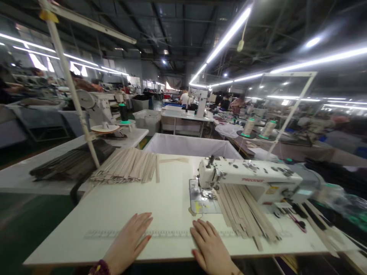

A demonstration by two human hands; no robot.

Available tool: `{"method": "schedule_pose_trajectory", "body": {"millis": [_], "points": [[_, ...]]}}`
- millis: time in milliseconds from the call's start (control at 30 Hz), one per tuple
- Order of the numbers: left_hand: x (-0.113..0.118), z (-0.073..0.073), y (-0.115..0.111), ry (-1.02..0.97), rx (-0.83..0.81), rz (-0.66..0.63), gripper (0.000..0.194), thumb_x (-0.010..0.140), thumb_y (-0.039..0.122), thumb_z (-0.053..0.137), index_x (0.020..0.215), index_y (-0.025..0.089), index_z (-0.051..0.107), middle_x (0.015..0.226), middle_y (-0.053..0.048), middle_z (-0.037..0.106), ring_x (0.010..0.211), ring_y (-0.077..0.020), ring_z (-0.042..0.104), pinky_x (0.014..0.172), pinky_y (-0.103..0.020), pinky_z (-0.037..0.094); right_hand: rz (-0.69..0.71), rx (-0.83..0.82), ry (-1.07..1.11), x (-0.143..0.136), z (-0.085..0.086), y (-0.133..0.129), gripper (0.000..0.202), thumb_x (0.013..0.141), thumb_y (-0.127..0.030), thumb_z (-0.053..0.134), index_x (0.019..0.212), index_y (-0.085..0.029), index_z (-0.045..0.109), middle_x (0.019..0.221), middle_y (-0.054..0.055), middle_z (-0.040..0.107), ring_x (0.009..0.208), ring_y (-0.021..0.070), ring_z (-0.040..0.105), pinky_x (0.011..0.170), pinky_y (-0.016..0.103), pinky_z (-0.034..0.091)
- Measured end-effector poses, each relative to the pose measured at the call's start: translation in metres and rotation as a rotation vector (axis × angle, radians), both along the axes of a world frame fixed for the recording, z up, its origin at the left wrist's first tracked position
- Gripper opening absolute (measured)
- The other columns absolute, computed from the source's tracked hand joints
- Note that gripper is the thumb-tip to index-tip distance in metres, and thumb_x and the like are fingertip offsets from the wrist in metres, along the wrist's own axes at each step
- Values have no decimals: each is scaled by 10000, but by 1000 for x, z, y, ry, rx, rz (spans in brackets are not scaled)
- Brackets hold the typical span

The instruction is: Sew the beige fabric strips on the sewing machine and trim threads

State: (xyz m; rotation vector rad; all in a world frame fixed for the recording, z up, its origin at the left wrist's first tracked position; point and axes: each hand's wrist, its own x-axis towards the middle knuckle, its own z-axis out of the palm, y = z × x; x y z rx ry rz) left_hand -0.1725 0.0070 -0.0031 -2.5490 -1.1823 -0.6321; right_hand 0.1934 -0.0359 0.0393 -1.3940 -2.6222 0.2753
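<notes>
A long factory hall under strip lights, rows of sewing stations running back; nearest is a pale work table point(120, 206) with a white sewing machine point(249, 179) as its fixed point.

Nearest the camera, both hands lie flat on the table's front edge, fingers spread and holding nothing. The left hand point(130, 240) rests well to the left of the machine. The right hand point(210, 248) lies just in front of the needle plate point(205, 200), probably so the work stays within easy reach of the needle.

A fan of beige fabric strips point(246, 214) trails from under the machine's arm toward the front edge, just right of the right hand and apart from it; they seem laid there as the pile next to be handled.

Behind and left of the machine, a second stack of beige strips point(129, 168) lies beside a dark bundle point(71, 164), well apart from both hands.

Beyond the machine stands a white bin point(189, 145), then thread cones point(249, 128) to its right.
</notes>
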Motion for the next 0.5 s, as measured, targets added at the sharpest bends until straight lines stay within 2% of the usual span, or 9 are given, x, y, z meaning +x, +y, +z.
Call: {"method": "schedule_pose_trajectory", "body": {"millis": [133, 267, 367, 500], "points": [[-5, -3, 2, -26, 5, 17, 521, 916, 405, 588, 1401, 236, 504, 1404, -63, 587, 1264, -238, 556, 1119, -397, 402, -24, 15, 34, 1, 4, -4, 567, 925, -406, 524, 1463, -299, 384, 1562, 9, 368, 1436, 261, 307, 1211, 458, 217], [-3, -6, 0, -28, -24, 60, 482, 912, 397, 578, 1375, 271, 535, 1402, -49, 591, 1253, -246, 569, 1108, -415, 417, 5, 32, 80, 3, 3, -4, 572, 931, -406, 509, 1468, -282, 358, 1558, 10, 372, 1436, 257, 300, 1218, 462, 192], [-2, -10, -1, -90, -31, 117, 453, 915, 380, 547, 1358, 288, 549, 1400, -43, 594, 1255, -259, 571, 1107, -450, 415, 32, 53, 135, 5, -2, -3, 568, 942, -399, 487, 1474, -267, 337, 1556, 18, 373, 1439, 257, 291, 1223, 476, 165], [0, -6, -2, -120, 5, 76, 464, 891, 413, 558, 1352, 364, 549, 1296, 1, 676, 1135, -256, 659, 1010, -409, 512, 44, 95, 210, 6, -13, -3, 599, 941, -399, 490, 1487, -237, 303, 1565, 43, 350, 1448, 268, 262, 1223, 494, 150]]}}
